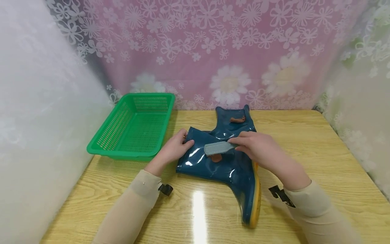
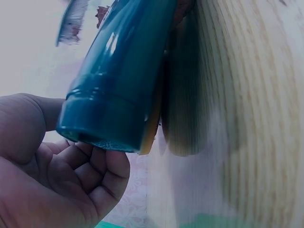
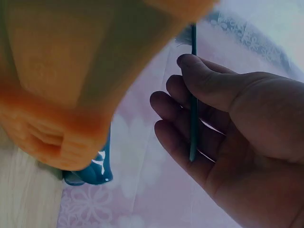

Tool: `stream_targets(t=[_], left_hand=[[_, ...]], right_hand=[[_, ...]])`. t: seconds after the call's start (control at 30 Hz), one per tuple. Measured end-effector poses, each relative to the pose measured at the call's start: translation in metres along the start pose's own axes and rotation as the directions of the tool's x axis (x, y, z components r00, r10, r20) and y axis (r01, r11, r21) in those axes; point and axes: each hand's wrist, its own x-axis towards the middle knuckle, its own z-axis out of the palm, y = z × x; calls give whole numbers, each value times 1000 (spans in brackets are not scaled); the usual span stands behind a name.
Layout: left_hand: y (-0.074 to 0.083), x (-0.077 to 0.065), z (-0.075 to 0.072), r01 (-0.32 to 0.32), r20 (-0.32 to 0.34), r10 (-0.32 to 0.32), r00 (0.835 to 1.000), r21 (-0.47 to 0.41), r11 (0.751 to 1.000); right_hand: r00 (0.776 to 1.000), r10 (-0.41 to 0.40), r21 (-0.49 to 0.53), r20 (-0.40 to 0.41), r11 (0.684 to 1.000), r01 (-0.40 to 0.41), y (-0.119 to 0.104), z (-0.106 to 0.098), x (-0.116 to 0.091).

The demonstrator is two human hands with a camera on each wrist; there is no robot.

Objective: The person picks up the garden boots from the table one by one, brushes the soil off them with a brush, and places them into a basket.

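A dark blue rubber boot [image 1: 210, 171] with a yellow sole lies on its side, a brown dirt patch [image 1: 216, 158] on its shaft. My left hand [image 1: 173, 146] holds the rim of that shaft, thumb outside and fingers curled at the opening in the left wrist view. My right hand [image 1: 260, 147] pinches the handle of a grey-blue brush [image 1: 217, 148], whose head is over the shaft beside the dirt patch. In the left wrist view the bristles [image 2: 72, 32] appear apart from the boot. Behind lies a second blue boot [image 1: 225, 118] with a brown smear [image 1: 237, 120].
A green plastic basket [image 1: 131, 154] stands at the left on the wooden table [image 1: 304, 142]. A pink flowered curtain [image 1: 195, 78] hangs along the back edge, with pale sheeting [image 1: 55, 84] at the left side. In the right wrist view the yellow sole [image 3: 57, 85] is close to the camera.
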Motion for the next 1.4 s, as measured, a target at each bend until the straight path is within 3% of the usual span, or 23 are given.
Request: stream_targets(t=[0.27,1.13,1.4], left_hand=[[-3,3,1,-23,4,23,1000,-3,1000],[1,0,-1,-13,6,13,1000,0,1000],[-1,0,-1,-16,5,16,1000,1,1000]], right_hand=[[1000,16,-39,21,999,-15,-2,10,1],[985,113,8,131,993,-115,17,-14,-12],[983,150,-17,106,989,-149,26,-27,-21]])
